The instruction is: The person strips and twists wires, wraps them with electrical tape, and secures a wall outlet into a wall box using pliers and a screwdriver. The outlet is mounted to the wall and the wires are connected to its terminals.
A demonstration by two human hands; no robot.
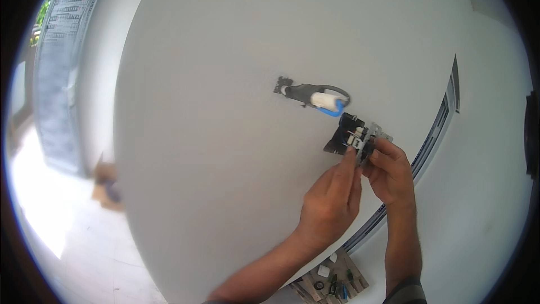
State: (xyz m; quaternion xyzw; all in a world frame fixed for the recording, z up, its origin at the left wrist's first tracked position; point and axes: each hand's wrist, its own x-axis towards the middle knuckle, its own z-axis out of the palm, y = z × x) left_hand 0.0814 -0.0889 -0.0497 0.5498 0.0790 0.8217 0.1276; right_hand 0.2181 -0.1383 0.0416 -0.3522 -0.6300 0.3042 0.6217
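My right hand (pixel 391 171) is closed on a small electrical fitting (pixel 355 136) with a black body, white inner parts and a grey metal frame. Thumb and fingers grip it by the frame side. From below, my left hand (pixel 332 200) reaches the same fitting, its fingers pressed together against the white parts. Just up and left of it, a black cable (pixel 306 93) comes out of a rough dark hole (pixel 281 85) in the pale wall. At its end are a white piece (pixel 325 101) and a looped blue wire (pixel 333 112), close to the fitting.
Below my hands, a wooden board (pixel 355 278) carries several small tools and a white piece (pixel 323 271). A grey metal track (pixel 436 141) runs along the wall's right side. At far left are a cardboard box (pixel 106 187), a pale tiled floor (pixel 84 259) and a printed panel (pixel 64 79).
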